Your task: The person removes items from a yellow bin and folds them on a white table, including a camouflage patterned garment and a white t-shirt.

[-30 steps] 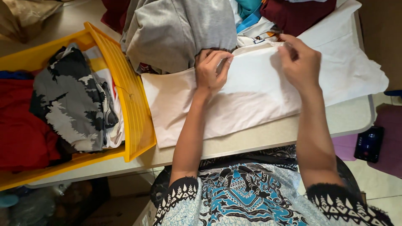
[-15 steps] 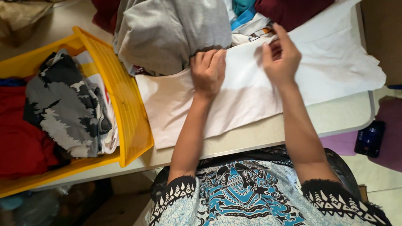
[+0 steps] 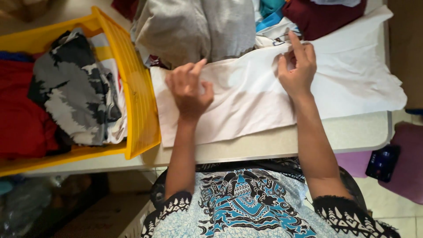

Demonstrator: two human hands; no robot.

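On the table [image 3: 352,134], a white garment [image 3: 246,105] lies spread flat from the basket's side across to the right edge, where one end hangs a little over. The left hand [image 3: 188,90] rests on its left part, palm down, fingers loosely curled and thumb raised; it grips nothing and seems only to press the cloth so it stays put. The right hand [image 3: 297,70] sits at the garment's far edge, fingertips pinched narrow on the fabric there, likely holding a fold line or hem straight. Whether it has a real pinch of cloth or only touches it is hard to tell.

Just behind the garment a grey garment [image 3: 198,26] lies heaped, touching its far edge, with a dark red cloth [image 3: 326,15] and a bit of blue cloth [image 3: 269,11] beside it; these look like a pile waiting apart from the flat one. To the left, a yellow basket [image 3: 141,105] stands against the white garment's end, holding a grey-and-black patterned piece [image 3: 70,88] and a red one [image 3: 22,114]. A dark phone-like thing [image 3: 382,162] lies low at the right, off the table.
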